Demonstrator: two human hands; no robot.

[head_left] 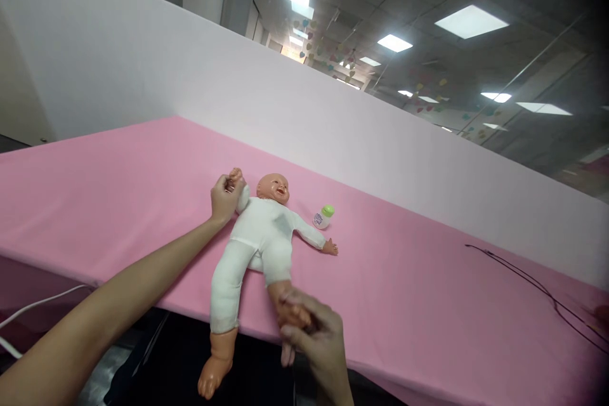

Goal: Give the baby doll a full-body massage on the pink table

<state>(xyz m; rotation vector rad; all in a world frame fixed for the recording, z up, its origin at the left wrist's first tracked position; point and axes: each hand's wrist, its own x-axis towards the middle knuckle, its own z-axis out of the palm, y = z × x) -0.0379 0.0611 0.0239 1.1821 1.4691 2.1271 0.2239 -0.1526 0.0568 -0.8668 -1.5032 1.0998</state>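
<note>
A baby doll in a white cloth suit lies on its back on the pink-covered table. Its head points away from me and its lower legs reach past the front edge. With fingers closed round the doll's raised arm near its hand, my left hand is beside the head. My right hand, slightly blurred, grips the doll's foot on the right side. The other foot hangs free over the edge. Close to the doll's outstretched arm is a small clear bottle with a green cap, tilted.
A white partition wall rises behind the table. Thin black cables lie on the cloth at the right. White cables hang by the left front edge. Below the front edge is a dark surface.
</note>
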